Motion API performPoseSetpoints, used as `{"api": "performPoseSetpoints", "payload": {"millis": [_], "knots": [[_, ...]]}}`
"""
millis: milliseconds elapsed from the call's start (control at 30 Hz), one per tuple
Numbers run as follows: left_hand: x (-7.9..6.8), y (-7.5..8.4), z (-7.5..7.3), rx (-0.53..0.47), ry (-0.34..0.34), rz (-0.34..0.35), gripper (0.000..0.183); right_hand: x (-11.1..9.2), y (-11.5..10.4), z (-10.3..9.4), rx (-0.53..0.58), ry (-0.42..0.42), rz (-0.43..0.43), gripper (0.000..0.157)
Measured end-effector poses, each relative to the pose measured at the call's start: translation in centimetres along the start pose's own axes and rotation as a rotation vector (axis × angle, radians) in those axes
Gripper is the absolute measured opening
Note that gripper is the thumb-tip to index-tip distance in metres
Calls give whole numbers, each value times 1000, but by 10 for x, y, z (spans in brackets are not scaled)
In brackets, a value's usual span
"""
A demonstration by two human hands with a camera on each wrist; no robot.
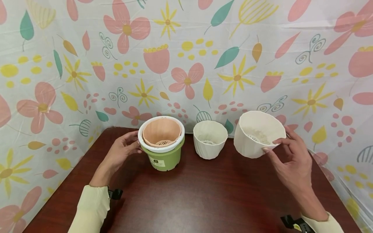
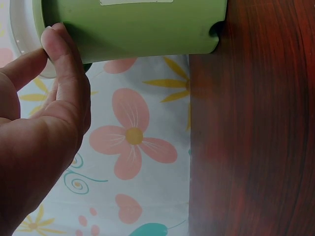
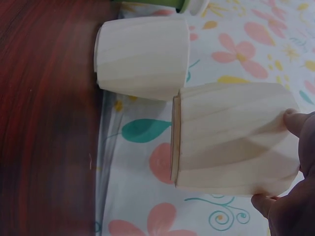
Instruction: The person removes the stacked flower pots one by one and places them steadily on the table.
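At the left, a green flower pot (image 1: 166, 160) with a pale label stands on the table. A white pot (image 1: 141, 137) sits nested in it, and a peach pot (image 1: 161, 129) with a perforated bottom sits inside that. My left hand (image 1: 123, 149) pinches this stack at its left rim; the wrist view shows its fingertips (image 2: 55, 42) at the green rim. My right hand (image 1: 292, 160) grips the rim of a large cream flower pot (image 1: 252, 145), thumb outside. That pot is raised and tilted toward me, its holed bottom showing. A smaller cream pot (image 1: 209, 147) stands upright between them.
The dark reddish wooden table (image 1: 186, 200) runs up to a white cloth (image 1: 186, 42) printed with flowers and leaves, which hangs behind and along both sides. Dark straps with small devices (image 1: 116, 194) sit at both wrists.
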State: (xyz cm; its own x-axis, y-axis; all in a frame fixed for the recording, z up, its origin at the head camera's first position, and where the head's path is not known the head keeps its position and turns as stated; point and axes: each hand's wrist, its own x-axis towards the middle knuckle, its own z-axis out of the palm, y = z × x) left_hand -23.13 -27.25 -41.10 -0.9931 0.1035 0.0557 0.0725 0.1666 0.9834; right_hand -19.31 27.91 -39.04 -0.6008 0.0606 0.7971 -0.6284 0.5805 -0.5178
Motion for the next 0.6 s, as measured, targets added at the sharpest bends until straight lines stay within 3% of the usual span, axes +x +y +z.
{"api": "performPoseSetpoints", "payload": {"millis": [600], "knots": [[-1, 1, 0, -1, -5, 7, 58, -7, 20, 8, -108, -17, 40, 42]]}}
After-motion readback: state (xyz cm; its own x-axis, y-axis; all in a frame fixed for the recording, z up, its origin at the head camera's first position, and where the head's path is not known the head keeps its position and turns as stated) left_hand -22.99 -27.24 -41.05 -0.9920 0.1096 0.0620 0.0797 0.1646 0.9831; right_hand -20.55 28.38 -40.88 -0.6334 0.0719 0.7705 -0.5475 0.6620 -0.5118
